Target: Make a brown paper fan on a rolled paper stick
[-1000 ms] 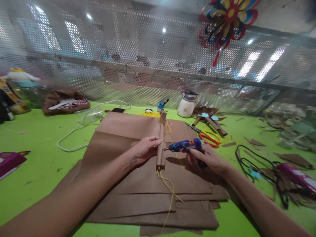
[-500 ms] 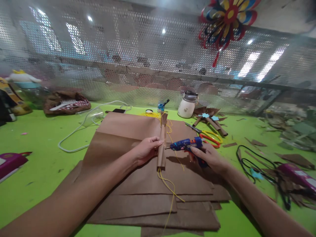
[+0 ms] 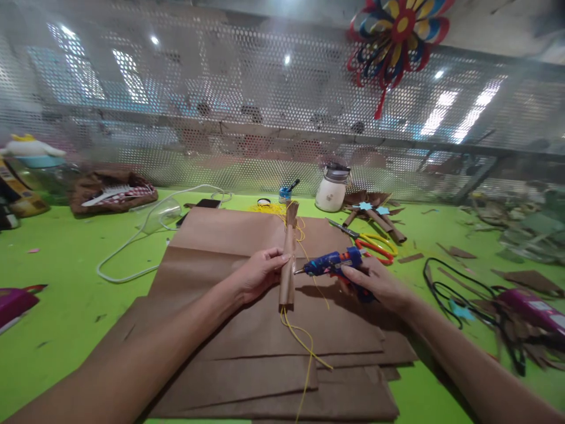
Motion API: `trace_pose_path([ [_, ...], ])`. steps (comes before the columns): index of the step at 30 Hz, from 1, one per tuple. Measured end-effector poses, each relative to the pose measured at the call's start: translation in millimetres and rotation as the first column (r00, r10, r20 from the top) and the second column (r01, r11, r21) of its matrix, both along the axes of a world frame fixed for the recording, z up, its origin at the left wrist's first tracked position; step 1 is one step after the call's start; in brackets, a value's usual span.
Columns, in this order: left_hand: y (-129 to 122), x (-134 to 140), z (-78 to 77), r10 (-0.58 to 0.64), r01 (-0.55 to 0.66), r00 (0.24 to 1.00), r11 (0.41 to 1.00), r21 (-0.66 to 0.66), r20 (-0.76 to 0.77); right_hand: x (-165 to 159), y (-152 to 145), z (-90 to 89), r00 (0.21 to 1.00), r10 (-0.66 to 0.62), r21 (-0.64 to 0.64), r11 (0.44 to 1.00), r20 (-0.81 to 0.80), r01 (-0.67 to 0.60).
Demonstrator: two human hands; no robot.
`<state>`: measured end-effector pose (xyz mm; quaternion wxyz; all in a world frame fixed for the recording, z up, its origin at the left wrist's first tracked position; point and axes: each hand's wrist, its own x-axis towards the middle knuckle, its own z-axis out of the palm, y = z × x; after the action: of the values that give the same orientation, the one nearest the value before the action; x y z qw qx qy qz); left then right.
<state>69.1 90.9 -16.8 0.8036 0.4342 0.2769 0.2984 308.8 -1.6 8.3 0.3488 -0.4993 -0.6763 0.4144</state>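
Note:
My left hand (image 3: 265,271) pinches a rolled brown paper tube (image 3: 287,288) at its middle, fingers closed round its left side. The tube's far end is cut into a fringe, and yellow string (image 3: 298,335) trails from its near end. In my right hand (image 3: 375,280) is a blue hot glue gun (image 3: 333,262), gripped by its handle. Its metal nozzle points left, at or very near the tube's right edge; whether they touch I cannot tell. Beneath both hands lies a stack of brown paper sheets (image 3: 247,330).
Scissors (image 3: 375,241) lie right of the stack, below other paper tubes (image 3: 384,222). A white jar (image 3: 332,188) and a small blue pot (image 3: 285,193) stand behind. A black cord (image 3: 436,288) and purple tool (image 3: 534,309) are at right; a white cable (image 3: 119,280) loops at left.
The glue gun's nozzle has moved slightly down along the tube's right edge. Both hands keep their hold, and the whole view has shifted a little.

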Motion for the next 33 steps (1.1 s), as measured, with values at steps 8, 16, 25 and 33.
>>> trace_pose_path([
  [8,0.8,0.5,0.5,-0.008,0.008,1.000,1.000,0.000,-0.006,1.8,5.8,-8.3,0.999,-0.008,0.033,0.999,-0.038,0.009],
  [16,0.1,0.4,0.7,-0.005,0.005,1.000,1.000,0.017,0.004,1.2,4.6,-3.8,0.994,0.023,0.007,1.000,-0.103,-0.022],
  [25,-0.1,0.6,-0.5,-0.003,0.003,1.000,1.000,0.023,-0.005,3.5,0.1,-2.4,1.000,-0.003,-0.008,1.000,-0.007,0.003],
  [33,-2.0,2.1,3.5,0.020,-0.019,0.999,1.000,0.023,-0.027,-1.1,1.1,-0.4,0.999,-0.036,-0.007,0.999,-0.025,0.036],
])
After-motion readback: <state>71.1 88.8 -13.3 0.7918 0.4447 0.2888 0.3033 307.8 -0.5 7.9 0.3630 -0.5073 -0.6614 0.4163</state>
